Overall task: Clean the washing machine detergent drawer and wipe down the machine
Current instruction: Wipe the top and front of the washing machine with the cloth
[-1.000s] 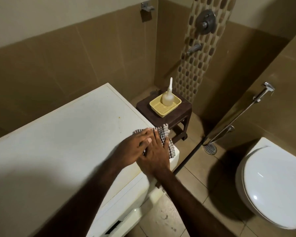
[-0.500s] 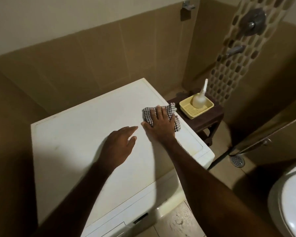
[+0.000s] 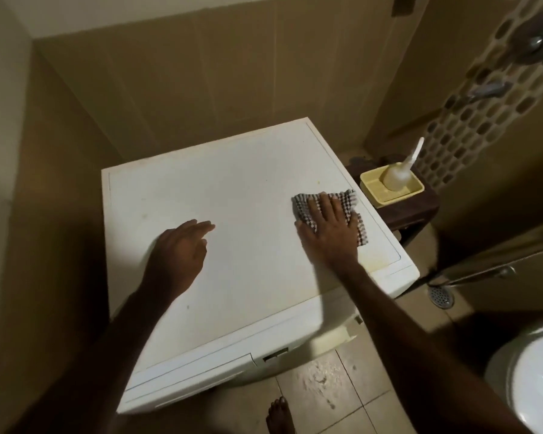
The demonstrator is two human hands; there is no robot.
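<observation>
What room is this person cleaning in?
Most likely a bathroom. A white toilet shows at the lower right, a shower tap sits on the tiled wall, and a floor drain lies beside the washing machine.

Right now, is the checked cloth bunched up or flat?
Flat. The checked cloth lies spread on the washing machine top under the right hand's straight fingers.

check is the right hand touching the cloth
Touching. The head view shows the right hand flat on the checked cloth, fingers spread over it, pressing it onto the washer top.
</observation>
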